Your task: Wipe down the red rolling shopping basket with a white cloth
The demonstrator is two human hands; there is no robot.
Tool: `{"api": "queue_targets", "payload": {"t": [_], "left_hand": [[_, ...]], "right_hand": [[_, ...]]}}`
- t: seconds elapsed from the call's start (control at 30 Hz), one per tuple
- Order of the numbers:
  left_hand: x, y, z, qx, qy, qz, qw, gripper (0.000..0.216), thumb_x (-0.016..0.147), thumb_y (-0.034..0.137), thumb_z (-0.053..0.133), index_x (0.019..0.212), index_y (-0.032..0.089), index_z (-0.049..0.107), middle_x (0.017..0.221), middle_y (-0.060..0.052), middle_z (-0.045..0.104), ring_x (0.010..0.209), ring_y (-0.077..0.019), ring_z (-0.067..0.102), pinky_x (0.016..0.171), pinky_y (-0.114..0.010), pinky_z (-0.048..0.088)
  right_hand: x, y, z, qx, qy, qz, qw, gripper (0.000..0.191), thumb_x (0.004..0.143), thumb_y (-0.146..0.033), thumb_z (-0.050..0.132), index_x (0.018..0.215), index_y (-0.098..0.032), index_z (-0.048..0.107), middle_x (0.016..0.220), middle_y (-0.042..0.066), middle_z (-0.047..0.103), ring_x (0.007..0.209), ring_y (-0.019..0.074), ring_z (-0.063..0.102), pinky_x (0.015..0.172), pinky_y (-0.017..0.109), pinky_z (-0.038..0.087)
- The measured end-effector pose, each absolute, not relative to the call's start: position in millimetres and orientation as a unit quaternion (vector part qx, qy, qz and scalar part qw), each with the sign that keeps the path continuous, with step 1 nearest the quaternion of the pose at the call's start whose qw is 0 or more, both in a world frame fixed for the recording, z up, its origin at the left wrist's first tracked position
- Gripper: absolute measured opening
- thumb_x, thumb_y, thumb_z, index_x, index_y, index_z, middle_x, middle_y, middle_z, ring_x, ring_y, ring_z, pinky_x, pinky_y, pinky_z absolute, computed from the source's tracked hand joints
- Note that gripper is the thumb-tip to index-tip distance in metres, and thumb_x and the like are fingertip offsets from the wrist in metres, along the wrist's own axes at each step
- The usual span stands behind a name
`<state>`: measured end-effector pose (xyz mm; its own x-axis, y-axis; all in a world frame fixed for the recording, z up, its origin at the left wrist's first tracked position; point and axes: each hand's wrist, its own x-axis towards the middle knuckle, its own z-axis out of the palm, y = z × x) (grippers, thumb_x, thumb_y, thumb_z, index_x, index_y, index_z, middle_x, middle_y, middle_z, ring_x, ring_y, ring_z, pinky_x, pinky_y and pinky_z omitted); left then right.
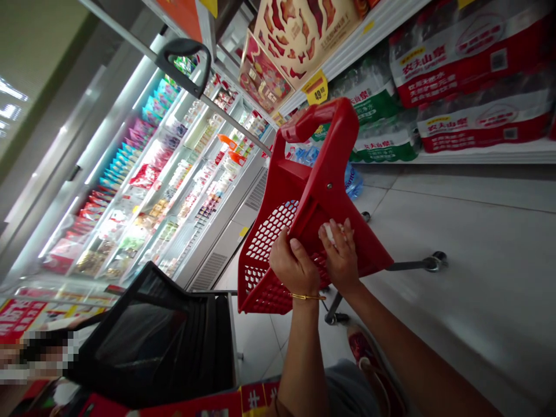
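A red plastic shopping cart basket [356,243] stands tilted in the view in front of me, with a looped handle at its top and a honeycomb mesh side. My left hand [296,266], with a gold bracelet at the wrist, is closed on the basket's edge. Beside it, my right hand [343,260] presses against the smooth red outer panel. Under its bent fingers shows a small white wad [333,233], perhaps tissue or cloth; most of it is covered.
A black bin-like container [147,336] stands at lower left. Behind it runs a lit refrigerated display [174,191] of packaged goods. Shrink-wrapped bottled water [486,119] fills the shelf at upper right. Castors [434,262] rest on the tiled floor [486,220], and a shoe [361,343] is below.
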<state>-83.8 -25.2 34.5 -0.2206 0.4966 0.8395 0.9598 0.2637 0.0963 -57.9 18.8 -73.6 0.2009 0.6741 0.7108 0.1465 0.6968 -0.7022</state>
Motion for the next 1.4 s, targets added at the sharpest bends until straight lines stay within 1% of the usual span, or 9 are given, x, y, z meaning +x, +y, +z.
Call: {"api": "queue_targets", "payload": {"t": [0.17, 0.3, 0.37, 0.57, 0.67, 0.73, 0.93, 1.13, 1.4], "left_hand": [[-81.9, -20.5, 45.7, -0.557, -0.701, -0.293, 0.334, 0.050, 0.101, 0.041, 0.030, 0.132, 0.012, 0.057, 0.126, -0.019, 0.064, 0.123, -0.0256, 0.056, 0.106, -0.042, 0.041], [-81.1, -15.9, 53.1, -0.657, -0.659, -0.264, 0.254, 0.058, 0.102, 0.043, 0.025, 0.152, 0.014, 0.030, 0.153, -0.016, 0.042, 0.145, -0.0218, 0.034, 0.119, -0.040, 0.028], [-81.1, -14.4, 54.9, -0.675, -0.655, -0.244, 0.234, 0.061, 0.102, 0.046, 0.022, 0.154, 0.014, 0.024, 0.158, -0.015, 0.033, 0.149, -0.0214, 0.026, 0.121, -0.040, 0.024], [-82.5, -13.9, 53.7, -0.658, -0.678, -0.241, 0.222, 0.064, 0.101, 0.051, 0.014, 0.154, 0.016, 0.025, 0.159, -0.012, 0.033, 0.149, -0.0187, 0.026, 0.122, -0.036, 0.021], [-84.0, -14.6, 51.6, -0.652, -0.678, -0.257, 0.222, 0.062, 0.101, 0.050, 0.015, 0.153, 0.018, 0.027, 0.158, -0.010, 0.035, 0.148, -0.0181, 0.029, 0.121, -0.035, 0.023], [-84.6, -14.8, 50.2, -0.648, -0.677, -0.268, 0.222, 0.061, 0.101, 0.050, 0.014, 0.153, 0.020, 0.029, 0.156, -0.010, 0.038, 0.146, -0.0180, 0.031, 0.121, -0.035, 0.024], [-81.1, -13.5, 47.0, -0.634, -0.679, -0.299, 0.219, 0.058, 0.102, 0.047, 0.016, 0.151, 0.021, 0.032, 0.155, -0.009, 0.040, 0.145, -0.0171, 0.032, 0.120, -0.036, 0.026], [-73.9, -12.7, 48.7, -0.626, -0.685, -0.299, 0.222, 0.059, 0.102, 0.049, 0.017, 0.151, 0.021, 0.033, 0.155, -0.009, 0.040, 0.145, -0.0183, 0.033, 0.120, -0.037, 0.026], [-71.6, -10.6, 51.2, -0.637, -0.665, -0.331, 0.207, 0.053, 0.102, 0.047, 0.026, 0.149, 0.024, 0.036, 0.154, -0.009, 0.041, 0.143, -0.0184, 0.036, 0.119, -0.037, 0.026]], "right_hand": [[-62.0, 9.3, -76.4, -0.330, -0.611, 0.204, 0.690, 0.059, 0.097, -0.013, 0.046, 0.151, -0.033, 0.032, 0.153, 0.004, 0.044, 0.150, 0.0253, 0.019, 0.120, 0.051, 0.032], [-66.0, 5.3, -79.8, -0.328, -0.625, 0.194, 0.682, 0.057, 0.097, -0.017, 0.047, 0.150, -0.031, 0.034, 0.154, 0.004, 0.042, 0.151, 0.0257, 0.016, 0.121, 0.050, 0.031], [-66.7, 5.0, -81.5, -0.326, -0.633, 0.194, 0.675, 0.055, 0.098, -0.019, 0.046, 0.150, -0.032, 0.035, 0.154, 0.003, 0.042, 0.150, 0.0255, 0.018, 0.121, 0.049, 0.032], [-58.0, 8.1, -77.6, -0.290, -0.603, 0.192, 0.718, 0.057, 0.096, -0.018, 0.050, 0.149, -0.035, 0.035, 0.154, 0.004, 0.042, 0.148, 0.0268, 0.028, 0.117, 0.048, 0.039], [-48.1, 17.9, -58.1, -0.251, -0.578, 0.173, 0.757, 0.059, 0.096, -0.019, 0.052, 0.150, -0.035, 0.032, 0.157, 0.004, 0.037, 0.145, 0.0270, 0.035, 0.116, 0.047, 0.042], [-41.5, 30.6, -36.6, -0.237, -0.560, 0.154, 0.779, 0.058, 0.096, -0.020, 0.052, 0.148, -0.037, 0.034, 0.157, 0.002, 0.038, 0.144, 0.0258, 0.037, 0.118, 0.048, 0.039], [-32.8, 67.2, 16.0, -0.267, -0.596, 0.141, 0.744, 0.044, 0.101, -0.027, 0.043, 0.143, -0.035, 0.044, 0.152, -0.001, 0.044, 0.151, 0.0260, 0.019, 0.121, 0.048, 0.034], [-37.7, 67.4, 3.5, -0.272, -0.639, 0.158, 0.702, 0.048, 0.102, -0.022, 0.036, 0.145, -0.043, 0.038, 0.146, -0.008, 0.050, 0.149, 0.0209, 0.027, 0.123, 0.043, 0.029], [-44.5, 68.6, -26.4, -0.294, -0.615, 0.091, 0.726, 0.044, 0.100, -0.024, 0.045, 0.142, -0.037, 0.045, 0.142, -0.003, 0.055, 0.144, 0.0212, 0.037, 0.120, 0.040, 0.036]]}}
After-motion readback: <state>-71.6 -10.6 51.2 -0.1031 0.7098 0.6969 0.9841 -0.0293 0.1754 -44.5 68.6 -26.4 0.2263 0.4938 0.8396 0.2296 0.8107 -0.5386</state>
